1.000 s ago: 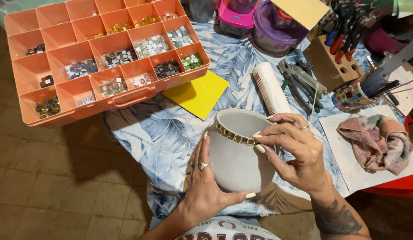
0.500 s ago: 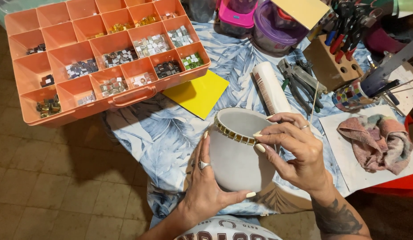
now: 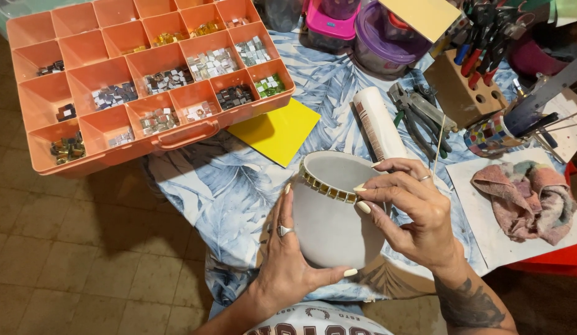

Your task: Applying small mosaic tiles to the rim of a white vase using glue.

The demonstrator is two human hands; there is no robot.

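A grey round pot [image 3: 330,226] lies tilted on the leaf-print tablecloth [image 3: 239,180], with a row of small gold mosaic tiles [image 3: 326,188] glued along its rim. My left hand [image 3: 288,257] cups the pot's lower left side and base. My right hand [image 3: 412,208] rests on the rim's right end. Its fingertips press a tile at the end of the row, and a thin wooden stick [image 3: 438,139] rises from between its fingers.
An orange compartment box [image 3: 139,80] of mosaic tiles overhangs the table at upper left. Beside the pot lie a yellow sheet [image 3: 273,130], a white tube [image 3: 378,124] and pliers [image 3: 419,115]. A wooden tool block [image 3: 462,87], plastic containers [image 3: 363,31] and a rag [image 3: 527,198] are at right.
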